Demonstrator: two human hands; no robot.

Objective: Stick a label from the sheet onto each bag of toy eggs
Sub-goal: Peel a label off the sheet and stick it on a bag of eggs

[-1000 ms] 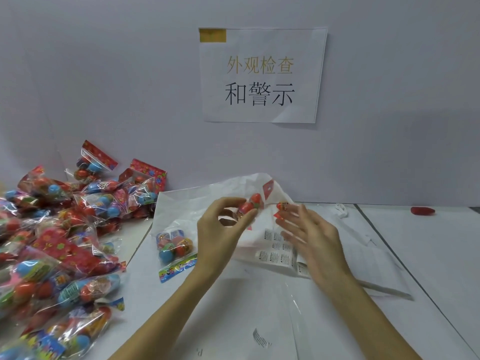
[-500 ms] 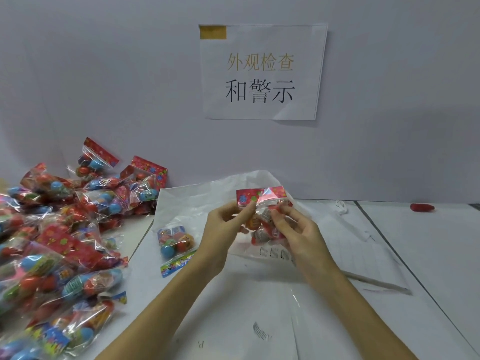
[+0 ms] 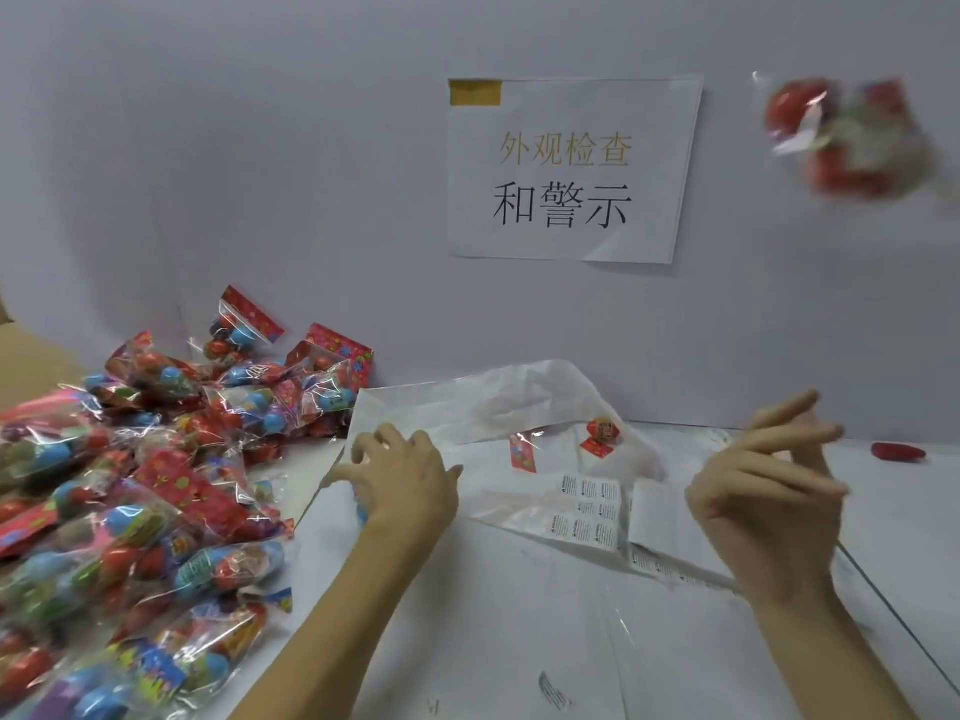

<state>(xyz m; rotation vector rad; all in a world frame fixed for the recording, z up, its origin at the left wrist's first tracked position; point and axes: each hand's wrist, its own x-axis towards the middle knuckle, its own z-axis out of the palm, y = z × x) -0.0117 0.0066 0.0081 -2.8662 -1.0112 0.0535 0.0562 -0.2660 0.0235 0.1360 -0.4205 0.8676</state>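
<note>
At far left a heap of bags (image 3: 156, 491), clear film packs of red and blue toy eggs with red patterned headers, covers the table (image 3: 493, 641) from the near edge back to the wall (image 3: 260, 148), the rearmost packs leaning against it. Just right of the heap, the left hand (image 3: 400, 475) reaches down with its fingers curled over a bag (image 3: 362, 506) at the edge of a white plastic sheet (image 3: 467, 407); only a sliver of blue shows under the palm, so I cannot tell whether the fingers actually grip it or merely rest on it. Behind the hand the plastic sheet rises in a crumpled fold toward the wall, and through it a red header strip (image 3: 522, 452) and a red egg (image 3: 602, 431) show. On the wall above hangs a paper sign (image 3: 566, 168) with printed characters and a strip of tan tape at its top left corner. In front of the fold, between the 2 hands, the label sheet (image 3: 592, 511) lies flat on the table, with rows of small white printed labels. To its right the right hand (image 3: 769, 501) is raised off the table, its fingers straight, spread and holding nothing. High above it, at the upper right, a blurred bag in the air (image 3: 852, 137) with red eggs hangs free of both hands. On the table at far right lies a small red object (image 3: 898, 452)
</note>
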